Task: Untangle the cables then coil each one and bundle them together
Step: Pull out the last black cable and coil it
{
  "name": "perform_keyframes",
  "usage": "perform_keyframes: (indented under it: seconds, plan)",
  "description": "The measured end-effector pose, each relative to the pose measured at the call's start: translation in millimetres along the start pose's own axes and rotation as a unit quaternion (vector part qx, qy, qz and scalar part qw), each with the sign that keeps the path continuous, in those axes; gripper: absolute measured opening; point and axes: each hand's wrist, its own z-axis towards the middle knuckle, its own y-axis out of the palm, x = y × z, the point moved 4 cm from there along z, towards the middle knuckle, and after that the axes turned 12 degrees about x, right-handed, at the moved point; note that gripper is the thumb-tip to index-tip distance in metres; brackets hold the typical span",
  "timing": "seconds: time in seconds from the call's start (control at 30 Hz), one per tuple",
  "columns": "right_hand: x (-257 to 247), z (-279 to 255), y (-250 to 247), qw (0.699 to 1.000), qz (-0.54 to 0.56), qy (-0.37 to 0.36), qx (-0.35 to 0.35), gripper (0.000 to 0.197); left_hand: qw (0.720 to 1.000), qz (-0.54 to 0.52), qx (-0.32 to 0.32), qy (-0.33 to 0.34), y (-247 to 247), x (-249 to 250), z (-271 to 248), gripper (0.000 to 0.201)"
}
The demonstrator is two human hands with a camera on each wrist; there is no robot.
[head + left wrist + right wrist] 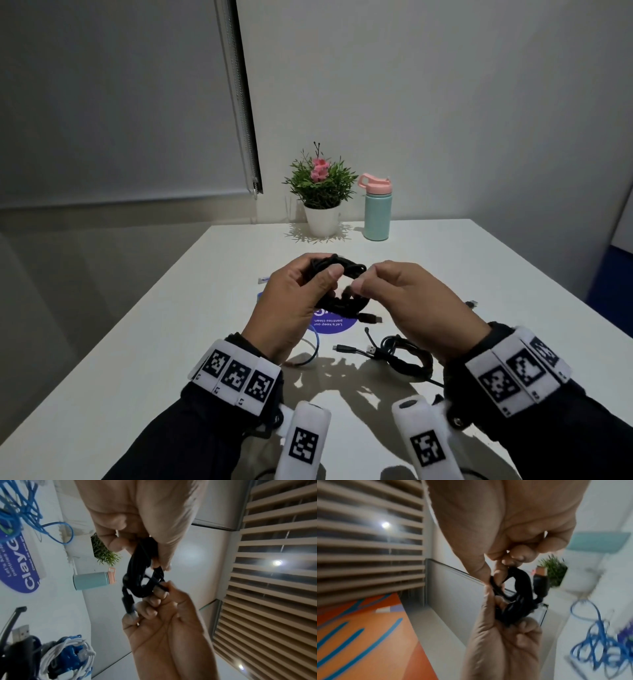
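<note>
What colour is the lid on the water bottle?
Pink. The lid tops a mint-green water bottle, clearest in the head view.

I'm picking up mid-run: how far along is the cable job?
Done, apparently: one black coil lies tied on the table.
In hand: the left hand grips a coiled black cable while the right hand pinches a strand at its top.
Left: the blue cable lies loose and tangled, and the final bundling is not yet done.
</note>
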Motion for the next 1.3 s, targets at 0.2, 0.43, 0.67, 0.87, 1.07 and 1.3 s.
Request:
perform_keyframes:
  seconds: [0.2, 0.43, 0.67, 0.87, 1.07, 1.3]
  plan:
    - [5, -3, 0, 0.987, 0.137, 0.058, -0.058, 0.027, 0.996, 0.053, 0.042, 0.050, -3, 5, 5, 0.013]
    - [-8, 2, -10, 0.976, -0.112, -0.189, 0.001, 0.008, 0.985, -0.148, 0.066, -0.059, -3, 2, 6, 0.022]
    - [0, 1, 0, 0.998, -0.002, -0.066, -0.005, 0.017, 0.988, -0.128, 0.083, -0.016, 2, 3, 1, 0.026]
    - [5, -5, 19, 0.936, 0.331, 0.109, -0.041, 0.015, 0.994, 0.008, 0.084, 0.074, 2, 4, -2, 0.031]
    - [15, -3, 23, 0.942, 0.315, 0.118, 0.005, 0.020, 0.997, -0.009, 0.064, 0.030, 5, 0, -4, 0.018]
    - [22, -3, 27, 0.974, 0.200, 0.103, -0.026, 0.025, 0.975, -0.171, -0.007, -0.143, 4, -5, -1, 0.033]
